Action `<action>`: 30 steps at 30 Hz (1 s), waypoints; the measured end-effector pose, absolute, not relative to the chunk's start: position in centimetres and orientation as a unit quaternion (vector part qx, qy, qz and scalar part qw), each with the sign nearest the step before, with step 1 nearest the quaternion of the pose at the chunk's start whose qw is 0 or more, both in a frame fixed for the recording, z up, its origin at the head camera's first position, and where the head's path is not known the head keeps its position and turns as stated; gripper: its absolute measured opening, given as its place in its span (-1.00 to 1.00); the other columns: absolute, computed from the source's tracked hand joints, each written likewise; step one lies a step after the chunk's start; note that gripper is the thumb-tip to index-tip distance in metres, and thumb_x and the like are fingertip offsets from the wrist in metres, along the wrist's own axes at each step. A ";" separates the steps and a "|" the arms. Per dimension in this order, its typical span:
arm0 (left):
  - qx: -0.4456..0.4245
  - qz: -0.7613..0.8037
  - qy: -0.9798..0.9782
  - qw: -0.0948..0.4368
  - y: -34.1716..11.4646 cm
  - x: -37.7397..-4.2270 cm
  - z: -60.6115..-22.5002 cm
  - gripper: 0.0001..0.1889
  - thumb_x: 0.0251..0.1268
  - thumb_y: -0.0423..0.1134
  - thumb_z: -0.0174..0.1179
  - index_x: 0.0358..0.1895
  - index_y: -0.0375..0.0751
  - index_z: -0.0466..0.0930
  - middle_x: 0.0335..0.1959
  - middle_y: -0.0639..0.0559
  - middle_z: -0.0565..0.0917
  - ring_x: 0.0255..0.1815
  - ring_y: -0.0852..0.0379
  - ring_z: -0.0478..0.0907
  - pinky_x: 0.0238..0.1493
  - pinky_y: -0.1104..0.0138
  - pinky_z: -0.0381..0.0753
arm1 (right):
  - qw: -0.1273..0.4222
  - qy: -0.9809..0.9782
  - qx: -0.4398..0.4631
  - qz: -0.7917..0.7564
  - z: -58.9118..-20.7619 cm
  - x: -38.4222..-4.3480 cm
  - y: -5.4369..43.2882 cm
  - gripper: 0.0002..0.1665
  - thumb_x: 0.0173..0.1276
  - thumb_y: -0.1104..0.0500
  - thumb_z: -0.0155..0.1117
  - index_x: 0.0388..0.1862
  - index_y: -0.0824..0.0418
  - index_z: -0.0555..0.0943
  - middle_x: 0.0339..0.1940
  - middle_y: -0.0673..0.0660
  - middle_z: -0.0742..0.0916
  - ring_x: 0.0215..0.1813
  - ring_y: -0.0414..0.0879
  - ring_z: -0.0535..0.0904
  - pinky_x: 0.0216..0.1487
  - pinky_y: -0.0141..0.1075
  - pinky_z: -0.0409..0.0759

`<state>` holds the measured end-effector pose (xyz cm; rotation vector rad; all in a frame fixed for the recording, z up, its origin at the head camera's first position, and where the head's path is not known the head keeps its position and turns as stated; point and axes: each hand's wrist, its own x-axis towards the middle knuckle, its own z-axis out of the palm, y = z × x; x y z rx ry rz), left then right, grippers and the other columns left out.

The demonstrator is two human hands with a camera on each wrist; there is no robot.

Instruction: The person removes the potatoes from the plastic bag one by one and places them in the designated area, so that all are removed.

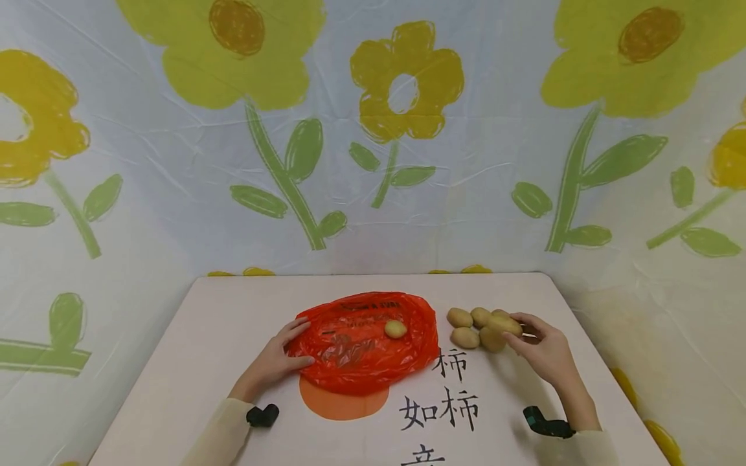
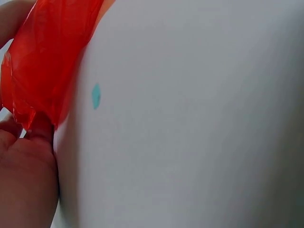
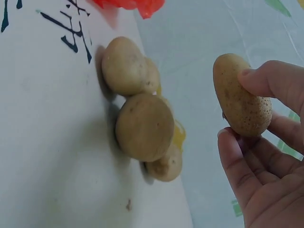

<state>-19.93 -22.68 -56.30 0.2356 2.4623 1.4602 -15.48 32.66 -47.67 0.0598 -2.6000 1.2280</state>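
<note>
A red plastic bag point(image 1: 361, 362) with dark print lies flat on the table, and one small potato point(image 1: 395, 329) rests on top of it. At the bag's left end my left hand point(image 1: 280, 355) grips the edge, with the fingers at the far side and the thumb nearer me. In the left wrist view the red film point(image 2: 52, 61) covers part of the digits. My right hand point(image 1: 544, 349) pinches an oblong potato point(image 3: 240, 97) between thumb and fingers, raised above the table. Below and beside it sits a cluster of several potatoes point(image 3: 145, 127), right of the bag.
The white table point(image 1: 227, 317) carries black written characters point(image 1: 441, 411) and an orange printed shape point(image 1: 344, 406) partly under the bag. Behind the table's far edge hangs a flower-patterned cloth point(image 1: 466, 213), which also runs along both sides.
</note>
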 end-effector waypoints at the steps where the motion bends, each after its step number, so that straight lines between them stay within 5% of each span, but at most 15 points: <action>1: 0.080 0.504 0.850 0.135 -22.7 -19.9 -56.3 -0.10 0.16 0.02 0.50 0.58 0.04 0.30 0.67 -0.02 0.10 0.69 -0.27 -0.05 0.55 -0.27 0.19 | 0.129 -0.897 0.016 0.423 -47.7 -15.4 32.9 -0.50 0.33 0.15 0.51 0.20 0.30 0.65 0.08 0.30 0.74 -0.10 -0.63 0.52 -0.16 -0.68 0.60; 13: 0.062 0.506 0.849 0.137 -23.1 -19.2 -56.0 -0.08 0.16 0.02 0.50 0.59 0.03 0.27 0.68 -0.03 0.10 0.69 -0.29 -0.07 0.53 -0.24 0.26 | 0.108 -0.890 -0.023 0.442 -48.8 -15.4 33.5 -0.44 0.33 0.09 0.51 0.23 0.32 0.64 0.12 0.34 0.71 -0.15 -0.59 0.57 -0.19 -0.62 0.62; 20: 0.086 0.503 0.851 0.128 -23.0 -19.4 -56.2 -0.08 0.17 -0.01 0.50 0.60 -0.04 0.27 0.67 -0.09 0.10 0.69 -0.31 -0.08 0.57 -0.34 0.04 | 0.105 -0.895 -0.041 0.432 -49.5 -14.9 34.8 -0.41 0.34 0.07 0.51 0.26 0.30 0.63 0.14 0.37 0.72 -0.17 -0.61 0.55 -0.23 -0.62 0.62; 30: 0.094 0.503 0.851 0.123 -22.7 -19.8 -56.3 -0.09 0.17 0.00 0.50 0.59 0.01 0.28 0.67 -0.06 0.12 0.69 -0.29 -0.06 0.58 -0.32 0.05 | 0.101 -0.902 -0.066 0.413 -50.5 -14.6 36.4 -0.37 0.38 0.03 0.47 0.30 0.34 0.58 0.17 0.45 0.69 -0.19 -0.71 0.44 -0.25 -0.65 0.55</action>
